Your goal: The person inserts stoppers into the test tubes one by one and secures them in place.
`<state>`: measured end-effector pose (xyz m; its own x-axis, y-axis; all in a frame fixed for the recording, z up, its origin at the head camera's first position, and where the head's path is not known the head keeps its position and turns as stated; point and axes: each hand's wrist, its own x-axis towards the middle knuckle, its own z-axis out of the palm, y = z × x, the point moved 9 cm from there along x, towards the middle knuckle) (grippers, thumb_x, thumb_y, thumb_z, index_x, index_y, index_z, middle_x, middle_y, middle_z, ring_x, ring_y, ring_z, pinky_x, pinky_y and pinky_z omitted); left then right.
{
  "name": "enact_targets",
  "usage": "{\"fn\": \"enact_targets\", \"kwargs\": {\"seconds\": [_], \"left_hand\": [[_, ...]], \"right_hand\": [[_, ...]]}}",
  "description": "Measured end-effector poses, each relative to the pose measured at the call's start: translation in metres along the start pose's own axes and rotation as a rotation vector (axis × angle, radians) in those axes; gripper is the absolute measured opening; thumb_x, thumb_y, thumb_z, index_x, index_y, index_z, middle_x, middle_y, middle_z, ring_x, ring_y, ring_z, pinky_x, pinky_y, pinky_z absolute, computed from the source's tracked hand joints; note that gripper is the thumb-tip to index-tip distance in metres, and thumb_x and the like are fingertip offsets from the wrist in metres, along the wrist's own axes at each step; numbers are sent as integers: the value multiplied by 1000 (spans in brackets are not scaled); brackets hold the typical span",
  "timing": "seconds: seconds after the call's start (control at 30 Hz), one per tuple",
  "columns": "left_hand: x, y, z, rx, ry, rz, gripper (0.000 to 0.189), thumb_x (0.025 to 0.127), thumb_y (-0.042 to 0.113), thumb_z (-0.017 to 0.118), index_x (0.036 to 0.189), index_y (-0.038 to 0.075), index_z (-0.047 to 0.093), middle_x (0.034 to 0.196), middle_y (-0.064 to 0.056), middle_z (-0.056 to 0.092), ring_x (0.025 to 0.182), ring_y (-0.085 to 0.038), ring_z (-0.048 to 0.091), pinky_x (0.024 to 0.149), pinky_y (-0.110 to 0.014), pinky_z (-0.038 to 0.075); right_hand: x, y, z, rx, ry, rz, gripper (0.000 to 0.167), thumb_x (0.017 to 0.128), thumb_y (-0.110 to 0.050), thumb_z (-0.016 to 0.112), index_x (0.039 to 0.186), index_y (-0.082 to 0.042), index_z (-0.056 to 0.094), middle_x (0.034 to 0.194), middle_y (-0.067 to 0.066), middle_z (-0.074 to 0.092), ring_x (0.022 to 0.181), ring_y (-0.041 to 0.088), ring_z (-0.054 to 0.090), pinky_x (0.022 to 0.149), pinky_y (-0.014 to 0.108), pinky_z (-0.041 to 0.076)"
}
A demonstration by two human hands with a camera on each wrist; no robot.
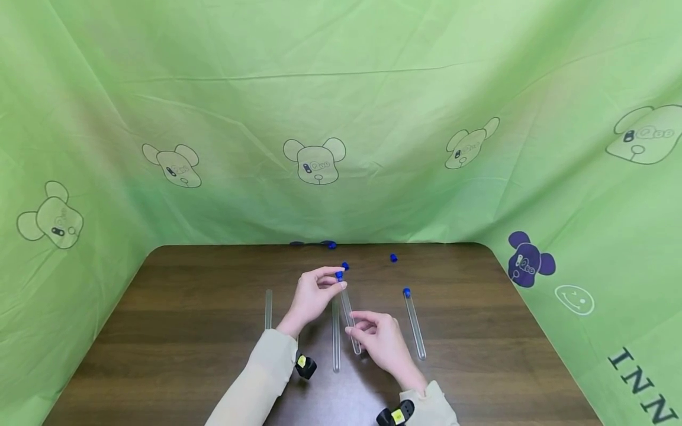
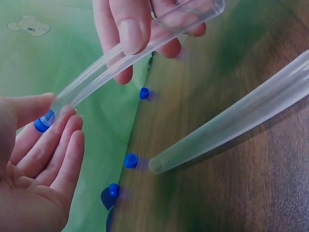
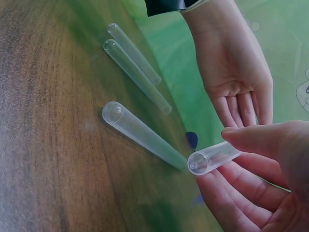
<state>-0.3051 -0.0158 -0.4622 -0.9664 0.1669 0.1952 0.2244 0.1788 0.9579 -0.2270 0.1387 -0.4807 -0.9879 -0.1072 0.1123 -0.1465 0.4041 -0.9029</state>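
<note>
A green cloth (image 1: 373, 100) with cartoon heads (image 1: 318, 164) hangs behind the brown table (image 1: 186, 319).

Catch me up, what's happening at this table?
A person's left hand pinches a clear tube at its end with the blue cap; the right hand holds it nearer the other end. One capped tube lies to the right. Three uncapped tubes lie to the left, with three loose caps farther back.

Right-wrist view: fingers (image 3: 263, 139) hide far end of held tube (image 3: 215, 158).
</note>
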Motion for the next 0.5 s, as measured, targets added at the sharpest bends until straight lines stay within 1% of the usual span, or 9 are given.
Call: {"fn": "enact_targets", "kwargs": {"seconds": [0.13, 0.3, 0.4, 0.43, 0.5], "left_hand": [[1, -1, 1, 7, -2, -11, 34, 91, 14, 78, 124, 4, 72, 92, -3, 75, 90, -19, 72, 83, -34, 58], [3, -1, 3, -7, -4, -25, 34, 94, 13, 76, 127, 7, 70, 94, -4, 74, 90, -19, 72, 83, -34, 59], [3, 1, 6, -33, -10, -18, 35, 95, 12, 74, 129, 8, 68, 100, -7, 75, 91, -21, 72, 82, -35, 59], [1, 6, 6, -36, -13, -15, 34, 96, 9, 72, 130, 7, 67, 103, -10, 75, 92, -23, 72, 82, -37, 59], [0, 7, 7, -40, -18, -9, 34, 96, 8, 71, 130, 8, 67, 107, -11, 75, 93, -23, 72, 82, -37, 58]], "right_hand": [[1, 0, -1, -12, 2, 13, 28, 85, -6, 81, 112, 0, 76, 77, -1, 72, 59, 19, 68, 52, 24, 53], [2, -1, -4, -28, 33, -8, 27, 85, -7, 82, 111, -2, 76, 77, -2, 72, 61, 13, 67, 56, 24, 54], [3, -2, -5, -24, 42, -15, 28, 84, -8, 83, 111, -1, 77, 78, -2, 72, 61, 11, 66, 56, 24, 54], [3, -2, -5, -24, 42, -12, 28, 85, -9, 83, 111, -2, 77, 78, -2, 72, 61, 11, 66, 56, 24, 54], [2, -3, -5, -20, 39, -11, 28, 85, -9, 83, 111, -2, 77, 78, -1, 72, 61, 12, 66, 56, 24, 53]]}}
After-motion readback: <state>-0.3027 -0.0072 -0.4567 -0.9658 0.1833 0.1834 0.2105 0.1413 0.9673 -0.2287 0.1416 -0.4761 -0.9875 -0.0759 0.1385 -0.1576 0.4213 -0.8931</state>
